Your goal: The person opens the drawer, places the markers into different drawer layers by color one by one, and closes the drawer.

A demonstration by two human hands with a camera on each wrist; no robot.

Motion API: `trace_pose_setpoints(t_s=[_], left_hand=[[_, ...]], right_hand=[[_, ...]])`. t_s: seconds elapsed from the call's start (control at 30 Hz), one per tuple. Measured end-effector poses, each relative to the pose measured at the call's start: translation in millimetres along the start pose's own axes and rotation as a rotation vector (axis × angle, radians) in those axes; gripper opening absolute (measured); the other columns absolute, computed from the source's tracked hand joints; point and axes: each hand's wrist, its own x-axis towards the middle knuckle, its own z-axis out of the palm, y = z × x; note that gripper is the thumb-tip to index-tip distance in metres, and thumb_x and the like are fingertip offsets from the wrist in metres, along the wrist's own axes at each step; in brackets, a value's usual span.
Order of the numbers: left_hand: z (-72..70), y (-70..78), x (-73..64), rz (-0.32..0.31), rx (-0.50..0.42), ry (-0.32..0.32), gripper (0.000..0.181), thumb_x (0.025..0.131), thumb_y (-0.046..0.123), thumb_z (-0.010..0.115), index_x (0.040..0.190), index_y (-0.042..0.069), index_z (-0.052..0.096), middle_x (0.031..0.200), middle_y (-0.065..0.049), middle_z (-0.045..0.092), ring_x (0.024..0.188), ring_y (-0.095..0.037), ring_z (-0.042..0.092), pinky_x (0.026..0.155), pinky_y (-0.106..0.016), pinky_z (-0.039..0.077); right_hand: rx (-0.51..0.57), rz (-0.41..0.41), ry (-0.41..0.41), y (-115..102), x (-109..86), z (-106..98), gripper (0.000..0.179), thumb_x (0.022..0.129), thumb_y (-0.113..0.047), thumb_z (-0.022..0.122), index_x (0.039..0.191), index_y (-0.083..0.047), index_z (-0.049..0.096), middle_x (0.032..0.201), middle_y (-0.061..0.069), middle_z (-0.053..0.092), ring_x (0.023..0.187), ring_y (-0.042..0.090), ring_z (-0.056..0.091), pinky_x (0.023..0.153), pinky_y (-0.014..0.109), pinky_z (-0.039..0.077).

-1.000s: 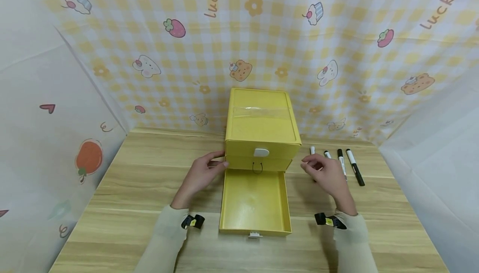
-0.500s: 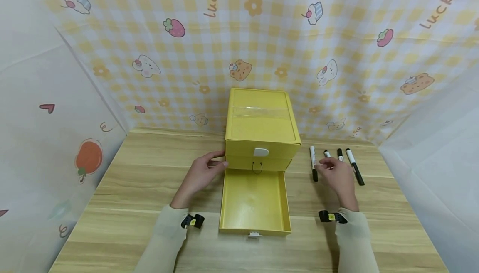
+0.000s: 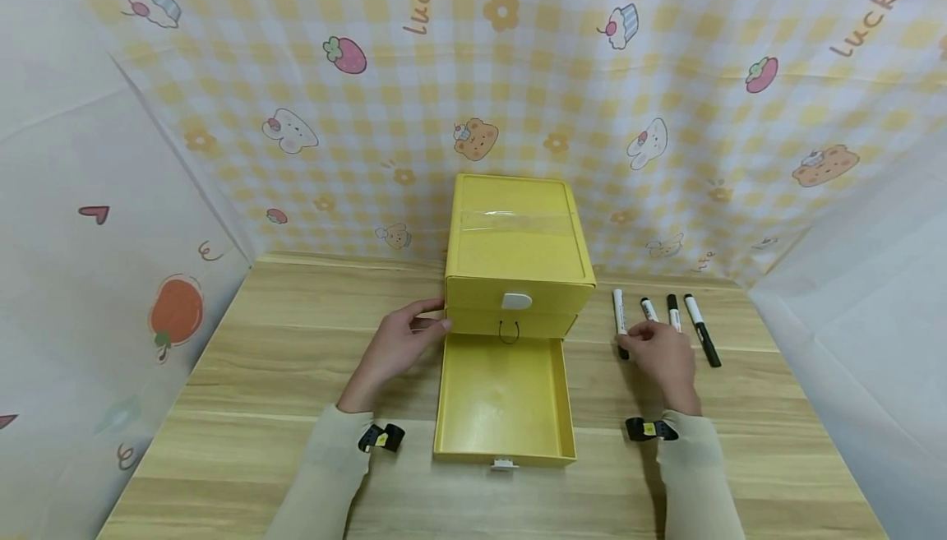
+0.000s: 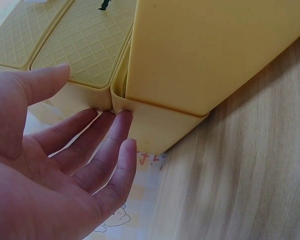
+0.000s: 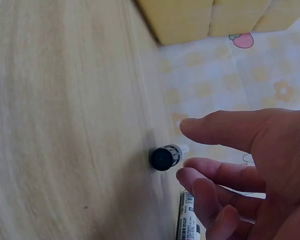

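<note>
My left hand (image 3: 398, 349) is at the left side of a yellow drawer box (image 3: 520, 248). In the left wrist view its fingertips (image 4: 124, 118) touch the yellow wall, fingers extended and gently bent. The bottom drawer (image 3: 505, 396) is pulled out and holds nothing. My right hand (image 3: 668, 363) hovers at the leftmost whiteboard marker (image 3: 620, 310), white with a black cap end. Seen from the right wrist, thumb and fingers are spread on either side of this marker (image 5: 165, 157), with a gap around it.
Several more markers lie to the right, among them a black-and-white marker (image 3: 703, 330); my right hand partly covers others. One marker (image 5: 188, 220) sits below the fingers in the right wrist view. A checkered cloth (image 3: 355, 154) hangs behind the wooden table (image 3: 281, 376).
My right hand first went right from beside the drawer box to above the markers, then came slightly back left and down to the leftmost marker. My left hand stayed in place.
</note>
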Motion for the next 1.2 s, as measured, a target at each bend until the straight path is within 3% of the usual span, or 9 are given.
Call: trace_pose_setpoints(t_s=[0.53,1.0,1.2], left_hand=[[0.0,-2.5,1.0,-0.001,0.007,0.003,0.054,0.108,0.027,0.074,0.154,0.001,0.062,0.142,-0.024,0.07,0.123,-0.037,0.074,0.099,-0.051,0.062],[-0.2,-2.0,0.6,0.004,0.01,0.006,0.054,0.108,0.027,0.075,0.154,0.001,0.062,0.148,-0.02,0.067,0.124,-0.035,0.073,0.1,-0.052,0.061],[-0.2,-2.4,0.7,-0.007,0.007,0.008,0.055,0.108,0.028,0.075,0.154,0.001,0.062,0.141,-0.023,0.071,0.123,-0.036,0.074,0.1,-0.052,0.061]], right_hand=[[-0.041,0.028,-0.087,4.6,3.5,6.4,0.035,0.096,-0.038,0.084,0.093,-0.003,0.083,0.083,0.008,0.078,0.067,0.021,0.063,0.054,0.035,0.046],[-0.046,0.027,-0.074,3.6,2.6,7.4,0.031,0.096,-0.035,0.083,0.086,-0.005,0.084,0.075,0.004,0.076,0.061,0.019,0.061,0.053,0.034,0.045],[-0.048,0.037,-0.067,2.1,1.9,8.4,0.034,0.096,-0.036,0.082,0.086,-0.004,0.083,0.075,0.005,0.075,0.061,0.019,0.061,0.052,0.034,0.045]])
